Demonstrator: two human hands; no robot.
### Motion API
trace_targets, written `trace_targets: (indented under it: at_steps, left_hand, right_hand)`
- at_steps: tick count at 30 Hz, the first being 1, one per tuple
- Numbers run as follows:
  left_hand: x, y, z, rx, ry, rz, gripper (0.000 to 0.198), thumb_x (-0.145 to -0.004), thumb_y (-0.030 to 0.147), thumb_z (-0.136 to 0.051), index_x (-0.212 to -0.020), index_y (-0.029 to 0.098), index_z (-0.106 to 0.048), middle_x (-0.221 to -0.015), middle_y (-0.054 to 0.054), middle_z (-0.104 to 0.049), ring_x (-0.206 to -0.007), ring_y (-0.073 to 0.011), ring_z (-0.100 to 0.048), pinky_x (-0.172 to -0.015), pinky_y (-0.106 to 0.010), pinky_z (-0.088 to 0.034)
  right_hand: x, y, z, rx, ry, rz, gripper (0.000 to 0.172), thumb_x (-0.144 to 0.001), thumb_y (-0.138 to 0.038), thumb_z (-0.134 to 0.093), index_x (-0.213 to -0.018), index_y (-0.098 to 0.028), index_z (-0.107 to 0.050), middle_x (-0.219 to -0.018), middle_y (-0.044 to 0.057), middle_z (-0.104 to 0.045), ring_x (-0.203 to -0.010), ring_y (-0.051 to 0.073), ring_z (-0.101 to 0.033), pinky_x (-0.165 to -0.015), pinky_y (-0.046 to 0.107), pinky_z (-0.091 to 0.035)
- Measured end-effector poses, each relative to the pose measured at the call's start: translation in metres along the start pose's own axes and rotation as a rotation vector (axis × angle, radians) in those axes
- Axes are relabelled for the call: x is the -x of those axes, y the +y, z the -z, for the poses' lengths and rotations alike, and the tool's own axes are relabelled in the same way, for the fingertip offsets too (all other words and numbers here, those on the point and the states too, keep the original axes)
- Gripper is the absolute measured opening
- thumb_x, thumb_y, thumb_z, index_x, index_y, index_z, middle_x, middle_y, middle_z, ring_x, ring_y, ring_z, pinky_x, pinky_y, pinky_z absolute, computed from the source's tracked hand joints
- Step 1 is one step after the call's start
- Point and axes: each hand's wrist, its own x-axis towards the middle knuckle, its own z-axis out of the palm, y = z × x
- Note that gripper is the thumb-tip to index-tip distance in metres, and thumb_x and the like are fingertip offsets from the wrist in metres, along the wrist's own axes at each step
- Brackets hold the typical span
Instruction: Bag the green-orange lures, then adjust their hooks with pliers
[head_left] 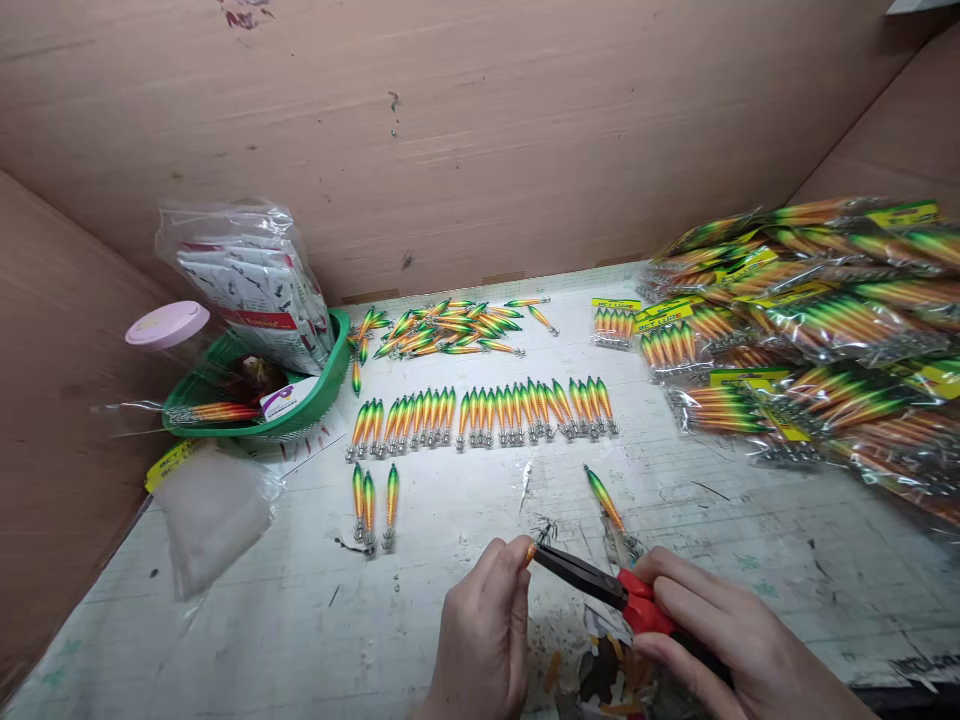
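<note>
My left hand (484, 625) is closed in a pinch on a small orange lure piece (531, 549) with a cluster of hooks (544, 530) just beyond it. My right hand (720, 635) grips red-handled pliers (600, 585), whose black jaws reach the pinched piece. A single green-orange squid lure (604, 498) lies just beyond the pliers. Three lures (373, 505) lie side by side to the left. A long row of lures (484, 412) runs across the mat, with a loose heap of lures (450, 328) behind it.
A green basket (330, 385) with plastic bags and a pink-lidded jar (166, 325) stands at the left. Packed lure bags (810, 320) pile up at the right. Cardboard walls (480, 140) enclose the white cutting mat (750, 540). Scraps litter the near edge.
</note>
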Motion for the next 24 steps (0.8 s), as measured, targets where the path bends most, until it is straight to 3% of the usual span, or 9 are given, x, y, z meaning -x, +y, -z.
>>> trace_targets:
  at_steps: [5,10,15,21,24]
  left_hand:
    - [-0.002,0.008,0.006,0.113,-0.026,0.141,0.031,-0.098,0.031,-0.035,-0.112,0.021,-0.061,-0.084,-0.006,-0.059,-0.076,-0.0168,-0.054,-0.069,-0.026,-0.042]
    - [-0.006,0.017,0.017,0.324,-0.173,0.398,0.038,-0.096,0.047,-0.038,-0.101,0.017,-0.062,-0.069,0.001,-0.041,-0.063,-0.0127,-0.040,-0.059,-0.025,-0.033]
    - [-0.008,0.017,0.021,0.506,-0.251,0.506,0.045,-0.092,0.056,-0.041,-0.098,0.014,-0.059,-0.065,0.004,-0.029,-0.057,-0.0100,-0.027,-0.052,-0.025,-0.021]
    - [-0.007,0.009,0.023,0.631,-0.358,0.593,0.043,-0.089,0.056,-0.048,-0.097,0.014,-0.056,-0.061,0.007,-0.028,-0.052,-0.0081,-0.022,-0.049,-0.025,-0.016]
    - [-0.008,0.003,0.033,0.695,-0.362,0.664,0.045,-0.087,0.057,-0.051,-0.101,0.014,-0.057,-0.060,0.008,-0.026,-0.050,-0.0073,-0.018,-0.046,-0.024,-0.012]
  right_hand:
    - [0.005,0.008,-0.020,-0.170,-0.039,-0.007,0.015,-0.095,-0.021,-0.045,-0.083,-0.021,-0.053,-0.075,0.003,-0.059,-0.069,0.014,-0.060,-0.060,0.020,-0.049]
    - [0.011,0.014,-0.029,-0.305,-0.081,-0.057,0.022,-0.097,-0.026,-0.041,-0.077,-0.021,-0.048,-0.070,0.001,-0.055,-0.063,0.013,-0.055,-0.057,0.021,-0.044]
    - [0.007,0.014,-0.019,-0.368,-0.171,-0.119,0.024,-0.098,-0.029,-0.038,-0.078,-0.021,-0.050,-0.074,0.001,-0.057,-0.067,0.013,-0.057,-0.060,0.021,-0.045]
    - [-0.002,0.010,-0.005,-0.194,-0.185,-0.098,0.021,-0.095,-0.029,-0.046,-0.078,-0.021,-0.056,-0.076,0.002,-0.061,-0.069,0.013,-0.062,-0.062,0.020,-0.049]
    - [0.000,0.022,0.007,-0.127,-0.161,-0.075,0.021,-0.094,-0.029,-0.048,-0.077,-0.022,-0.057,-0.073,0.002,-0.062,-0.066,0.013,-0.063,-0.060,0.019,-0.050]
